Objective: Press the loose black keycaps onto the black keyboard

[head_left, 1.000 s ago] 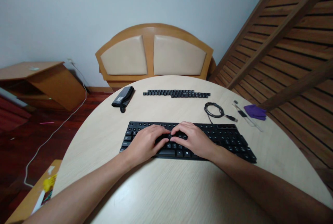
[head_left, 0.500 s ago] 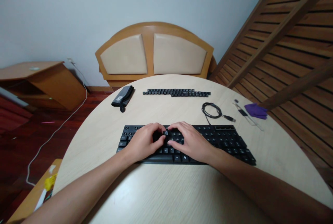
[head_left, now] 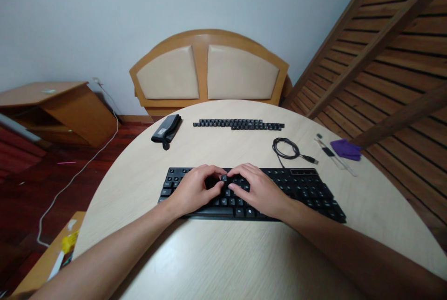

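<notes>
A black keyboard (head_left: pixel 300 193) lies across the table in front of me, with many of its upper key positions lacking caps. My left hand (head_left: pixel 198 189) rests over its left-centre part, thumb and forefinger closed on a small black keycap (head_left: pixel 224 177). Facing it, my right hand (head_left: pixel 261 190) is over the middle keys, thumb and forefinger curved but apart. Its forefinger tip is very close to the keycap; whether they touch I cannot tell. The palms and wrists cover part of the keys.
Loose keycaps (head_left: pixel 240 124) stand in rows at the table's far side. A dark fabric pouch (head_left: pixel 165 130) lies at left. To the right are the coiled USB cable (head_left: pixel 285 148), a thin tool (head_left: pixel 337 159) and a purple cloth (head_left: pixel 346 149). The round table (head_left: pixel 223 253) has a curved edge.
The whole view has shifted slightly, so everything sits a little further right. Both hands keep nearly the same pose around the keycap; the right thumb has lifted slightly.
</notes>
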Available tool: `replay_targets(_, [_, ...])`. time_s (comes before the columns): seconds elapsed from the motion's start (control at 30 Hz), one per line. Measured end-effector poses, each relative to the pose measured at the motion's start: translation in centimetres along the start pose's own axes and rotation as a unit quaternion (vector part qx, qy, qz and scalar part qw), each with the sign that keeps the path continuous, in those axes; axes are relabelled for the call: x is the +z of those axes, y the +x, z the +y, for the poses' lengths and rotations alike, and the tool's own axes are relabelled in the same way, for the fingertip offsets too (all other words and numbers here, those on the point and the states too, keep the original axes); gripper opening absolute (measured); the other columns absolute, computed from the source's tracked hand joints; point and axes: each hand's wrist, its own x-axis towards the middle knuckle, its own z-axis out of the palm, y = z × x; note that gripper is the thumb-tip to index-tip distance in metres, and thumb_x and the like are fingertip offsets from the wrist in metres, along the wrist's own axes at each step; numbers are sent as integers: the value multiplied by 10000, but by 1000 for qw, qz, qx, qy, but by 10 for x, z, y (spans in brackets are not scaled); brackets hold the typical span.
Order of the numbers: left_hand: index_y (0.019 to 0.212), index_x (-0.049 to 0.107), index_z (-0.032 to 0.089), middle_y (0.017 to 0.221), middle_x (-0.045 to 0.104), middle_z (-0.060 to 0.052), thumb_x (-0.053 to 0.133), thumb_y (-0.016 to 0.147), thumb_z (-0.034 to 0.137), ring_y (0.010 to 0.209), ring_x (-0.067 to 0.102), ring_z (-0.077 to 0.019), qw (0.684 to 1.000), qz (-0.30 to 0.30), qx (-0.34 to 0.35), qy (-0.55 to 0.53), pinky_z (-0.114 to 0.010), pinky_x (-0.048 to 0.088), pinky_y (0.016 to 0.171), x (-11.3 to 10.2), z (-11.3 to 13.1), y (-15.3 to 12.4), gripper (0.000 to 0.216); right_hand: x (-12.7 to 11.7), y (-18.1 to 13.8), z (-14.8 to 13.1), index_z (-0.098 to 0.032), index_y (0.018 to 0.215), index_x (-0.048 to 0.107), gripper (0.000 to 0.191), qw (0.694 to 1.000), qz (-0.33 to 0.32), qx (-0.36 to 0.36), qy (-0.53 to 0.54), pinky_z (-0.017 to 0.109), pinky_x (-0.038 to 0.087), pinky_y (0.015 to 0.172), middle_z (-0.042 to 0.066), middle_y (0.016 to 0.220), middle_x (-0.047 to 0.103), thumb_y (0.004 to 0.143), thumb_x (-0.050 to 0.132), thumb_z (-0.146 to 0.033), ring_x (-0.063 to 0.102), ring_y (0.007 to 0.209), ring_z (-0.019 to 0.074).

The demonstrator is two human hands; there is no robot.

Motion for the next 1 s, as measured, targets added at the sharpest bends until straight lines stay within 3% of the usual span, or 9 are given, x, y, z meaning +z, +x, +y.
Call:
replay_targets(0.13, [1141, 697, 236, 1090, 742, -37, 579, 888, 183, 983, 672, -206, 1000, -14, 18, 17, -348, 503, 898, -2, 4, 1, 284, 0, 0, 1, -211, 1043, 610, 147, 1000, 3, -2, -2, 398, 476, 914, 55, 1038, 691, 904, 610, -164, 612, 1026, 226])
replay_targets(0.53, [1078, 640, 199, 1005, 735, -35, 588, 897, 202, 931, 691, -191, 1000, -2, -4, -21, -324, 524, 865, 0, 0, 1, 189, 2, 1, 1, -213, 1037, 633, 168, 999, 20, 33, 0, 402, 474, 913, 51, 1023, 692, 893, 592, -137, 615, 1011, 221])
replay_targets(1.0, [1046, 650, 208, 1017, 716, -33, 621, 874, 201, 949, 664, -202, 1000, -9, -2, 13, -343, 507, 868, 0, -1, 1, 175, 3, 1, 1, -219, 1014, 629, 174, 999, 24, 48, -1, 402, 471, 916, 45, 1011, 682, 881, 582, -117, 609, 1009, 219])
